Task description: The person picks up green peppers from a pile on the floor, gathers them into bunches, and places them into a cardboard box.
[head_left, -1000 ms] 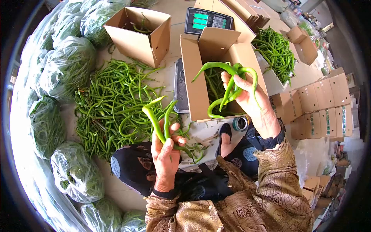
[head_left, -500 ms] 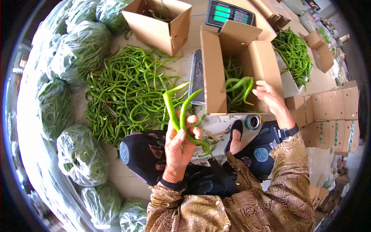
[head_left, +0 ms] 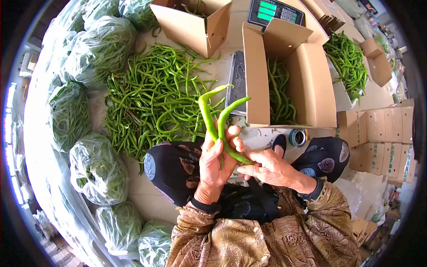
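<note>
Long green peppers [head_left: 207,116] stand up from my left hand [head_left: 215,164], whose fingers are wrapped round them in front of my lap. My right hand [head_left: 275,170] is closed at the lower end of the same peppers, its fingertips touching them beside the left palm. Behind the hands lies a wide heap of green peppers [head_left: 155,95] on the floor. An open cardboard box [head_left: 313,84] to the right has more peppers [head_left: 280,93] inside it.
A scale display [head_left: 273,12] stands behind the box. Another open box [head_left: 191,26] is at the back. Filled plastic bags [head_left: 98,169] line the left. More peppers [head_left: 347,64] lie at the right, above stacked cartons [head_left: 382,142]. A roll of tape [head_left: 298,137] is near my foot.
My right hand has come from over the box to the peppers in my left hand. The peppers it was letting go over the box are no longer in the air.
</note>
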`<state>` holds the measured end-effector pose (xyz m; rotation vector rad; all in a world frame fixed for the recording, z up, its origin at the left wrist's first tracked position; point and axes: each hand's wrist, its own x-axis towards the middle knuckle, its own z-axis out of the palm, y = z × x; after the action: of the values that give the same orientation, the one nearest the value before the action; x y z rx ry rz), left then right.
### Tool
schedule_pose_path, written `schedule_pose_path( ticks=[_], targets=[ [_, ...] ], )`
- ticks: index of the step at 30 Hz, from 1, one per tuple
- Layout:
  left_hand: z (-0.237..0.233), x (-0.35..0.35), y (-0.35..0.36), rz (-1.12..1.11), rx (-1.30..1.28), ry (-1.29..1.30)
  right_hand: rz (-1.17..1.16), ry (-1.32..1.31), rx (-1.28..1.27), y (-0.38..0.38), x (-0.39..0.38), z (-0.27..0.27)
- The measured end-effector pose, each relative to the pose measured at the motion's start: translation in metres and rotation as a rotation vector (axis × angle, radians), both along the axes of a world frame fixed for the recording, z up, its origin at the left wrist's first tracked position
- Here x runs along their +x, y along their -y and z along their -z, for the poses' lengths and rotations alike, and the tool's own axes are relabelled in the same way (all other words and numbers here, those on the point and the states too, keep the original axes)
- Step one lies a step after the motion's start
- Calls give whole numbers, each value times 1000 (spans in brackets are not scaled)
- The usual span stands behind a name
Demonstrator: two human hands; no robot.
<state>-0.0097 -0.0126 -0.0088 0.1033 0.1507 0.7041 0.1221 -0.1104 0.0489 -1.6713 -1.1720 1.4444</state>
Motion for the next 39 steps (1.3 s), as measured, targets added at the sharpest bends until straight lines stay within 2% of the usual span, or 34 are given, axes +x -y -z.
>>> schedule_pose_path(
  ticks=[3,10,11,14,15,16,18,22,26,27,30,34,36,38,39],
  targets=[
    [3,-1,0,5,19,31,54,-17,-37,6,-7,-4],
    [-5,0,1,-15,143,-163,275,-166,-64,21,0,-17],
    [-4,-1,1,-13,197,-238,345,-185,-158,23,2,-32],
    [-10,1,0,-2,654,-644,526,-318,-57,32,11,-42],
    [-12,4,5,-64,779,-754,591,-303,-12,35,12,-36],
    [-17,1,6,-10,968,-902,591,-234,31,38,15,-34],
    [-23,6,11,-78,1229,-940,590,-94,114,38,21,-34],
    [-38,11,22,-197,1644,-1116,738,-271,175,30,20,-31],
    [-48,14,39,-324,1740,-1176,813,-157,161,27,24,-28],
    [-46,16,40,-431,1796,-1140,839,-208,184,27,25,-25],
    [-53,16,46,-451,1840,-1106,853,-258,216,28,29,-24],
    [-58,17,52,-423,1744,-1038,870,-488,191,35,34,-24],
    [-61,14,48,-320,1651,-1101,817,-439,187,37,38,-30],
    [-53,7,46,-133,1342,-1118,792,-441,212,44,45,-33],
    [-55,11,41,-193,1312,-1086,789,-469,240,50,50,-31]
  ],
)
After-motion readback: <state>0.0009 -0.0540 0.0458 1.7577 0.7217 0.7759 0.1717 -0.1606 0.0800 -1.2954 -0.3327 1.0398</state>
